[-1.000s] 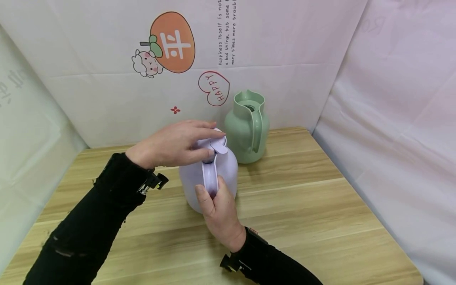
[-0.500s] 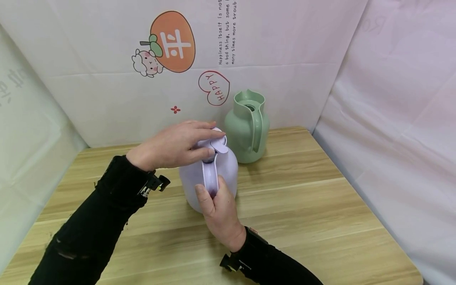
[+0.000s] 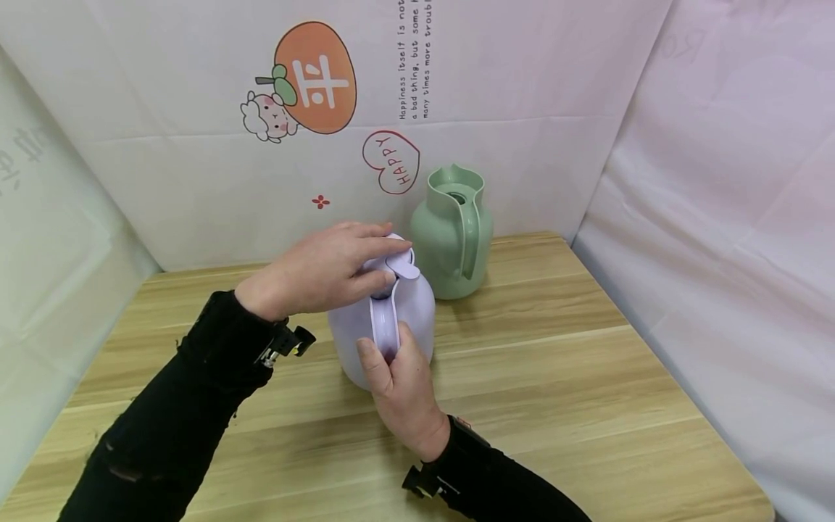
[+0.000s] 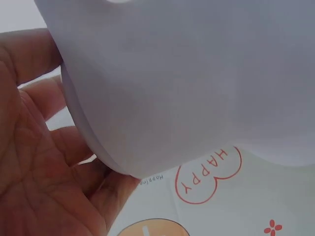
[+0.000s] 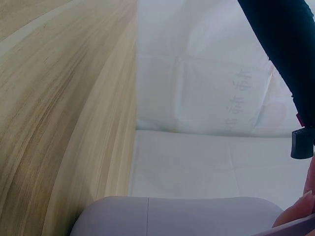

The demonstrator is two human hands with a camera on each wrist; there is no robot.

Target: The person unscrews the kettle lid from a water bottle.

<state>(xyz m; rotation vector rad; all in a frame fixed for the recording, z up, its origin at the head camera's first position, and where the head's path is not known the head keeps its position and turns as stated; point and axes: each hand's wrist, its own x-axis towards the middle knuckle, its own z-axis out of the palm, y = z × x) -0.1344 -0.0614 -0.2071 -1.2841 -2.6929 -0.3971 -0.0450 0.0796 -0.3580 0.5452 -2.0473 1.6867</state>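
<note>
A lavender thermos jug [image 3: 352,333] stands upright on the table in the head view. My right hand [image 3: 407,391] grips its handle [image 3: 385,322], thumb on the near side. Over the jug's top lies my left hand [image 3: 320,268], thumb and fingers spread around the lid [image 3: 404,268], whose small lever points right. In the left wrist view the fingers of the left hand [image 4: 44,142] curl along the pale rim of the jug's top [image 4: 157,93]. The right wrist view shows the jug's side [image 5: 197,214] at the bottom, with the right hand mostly out of frame.
Close behind and to the right, a green thermos jug [image 3: 450,239] with an open top stands on the wooden table [image 3: 554,406]. A white printed cloth [image 3: 509,65] hangs behind it, with further white cloths at both sides.
My left wrist has shifted slightly right and toward me, and the lid's lever has turned a little to the right. My right hand and both jugs stay in place.
</note>
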